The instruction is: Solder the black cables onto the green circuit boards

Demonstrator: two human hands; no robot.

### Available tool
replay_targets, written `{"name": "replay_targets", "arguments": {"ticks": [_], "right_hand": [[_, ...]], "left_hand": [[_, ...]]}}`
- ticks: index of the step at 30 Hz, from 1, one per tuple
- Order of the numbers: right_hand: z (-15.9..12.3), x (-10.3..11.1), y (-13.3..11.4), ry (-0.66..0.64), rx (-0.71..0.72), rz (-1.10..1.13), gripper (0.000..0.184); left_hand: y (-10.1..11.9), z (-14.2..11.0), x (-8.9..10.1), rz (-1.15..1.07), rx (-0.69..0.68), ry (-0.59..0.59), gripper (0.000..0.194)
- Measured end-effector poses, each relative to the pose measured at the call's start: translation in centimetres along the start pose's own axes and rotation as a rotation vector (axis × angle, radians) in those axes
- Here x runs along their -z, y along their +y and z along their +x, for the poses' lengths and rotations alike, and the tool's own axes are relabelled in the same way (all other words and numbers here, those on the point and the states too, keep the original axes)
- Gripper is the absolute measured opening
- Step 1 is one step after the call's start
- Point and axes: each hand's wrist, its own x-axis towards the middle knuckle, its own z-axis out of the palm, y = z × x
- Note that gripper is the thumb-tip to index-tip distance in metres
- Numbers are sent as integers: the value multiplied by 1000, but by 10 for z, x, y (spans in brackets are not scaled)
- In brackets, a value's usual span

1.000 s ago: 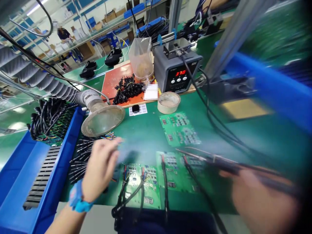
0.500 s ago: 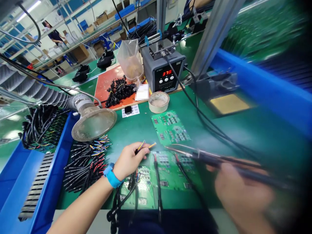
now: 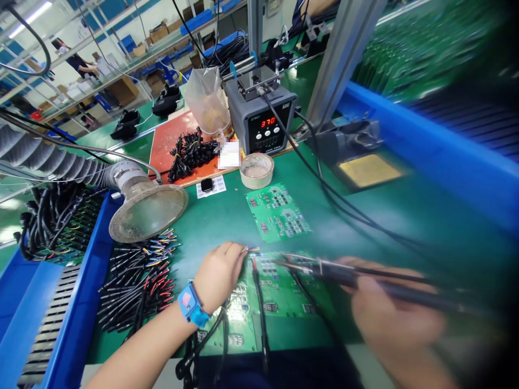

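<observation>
My left hand (image 3: 219,273) is closed around a cable, most of it hidden by the fingers. Its thin coloured wire ends (image 3: 253,249) poke out just above the top edge of a green circuit board (image 3: 284,305). My right hand (image 3: 393,313), blurred, grips a soldering iron (image 3: 340,274) with a thin metal tube along it. The iron's tip points left over that board, close to the red-ended cables (image 3: 261,308) lying across it. Partly under my left hand lies another green board (image 3: 243,324) with cables. A third green board (image 3: 278,213) lies farther back.
A soldering station (image 3: 259,116) reading 370 stands behind a roll of tape (image 3: 257,170). At left are a fume extractor hood (image 3: 148,213), loose cables (image 3: 133,286) and a blue bin (image 3: 87,302). A yellow sponge (image 3: 368,170) sits at right. Another person (image 3: 77,62) stands far back.
My left hand has come from the cable pile at left to the boards with a cable, its wire ends now lower. The iron has shifted slightly left in view, and the camera has turned a little.
</observation>
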Motion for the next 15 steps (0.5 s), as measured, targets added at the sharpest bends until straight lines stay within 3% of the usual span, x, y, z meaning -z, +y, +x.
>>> {"name": "replay_targets", "arguments": {"ticks": [5, 11, 15], "right_hand": [[-3, 2, 3, -72, -30, 43, 3], [-7, 2, 3, -103, -65, -4, 6], [-9, 1, 4, -111, -87, -53, 7]], "left_hand": [[1, 3, 0, -176, 82, -62, 14], [8, 9, 3, -113, 140, -288, 10], [10, 13, 5, -83, 156, -361, 11]]}}
